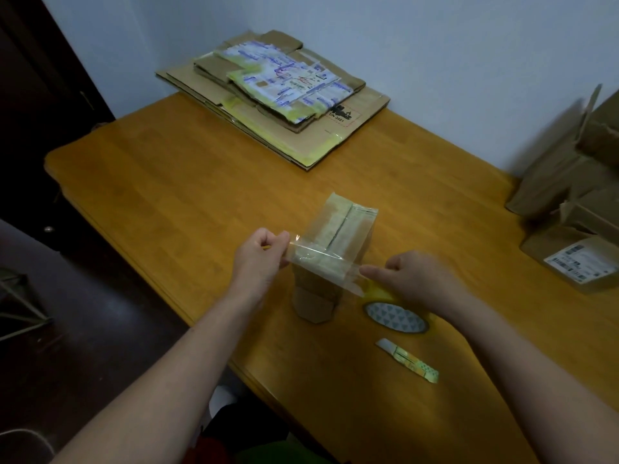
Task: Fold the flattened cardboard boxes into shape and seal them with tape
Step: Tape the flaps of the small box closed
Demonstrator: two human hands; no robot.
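By table (187,202) edge | left hand (259,259), right hand (415,279) stretch tape (321,259) over box (338,226)

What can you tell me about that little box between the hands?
The small box is brown cardboard, standing upright on the wooden table. Clear tape covers the seam of its closed top flaps. Another tape strip stretches across it, pinched by the left hand and running to the tape roll held by the right hand.

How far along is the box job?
Done: folded boxes stand at right. In hand: small box getting a tape strip, left hand pinching its end, right hand holding the roll. Left: cut the strip, then the flat stack at the back.
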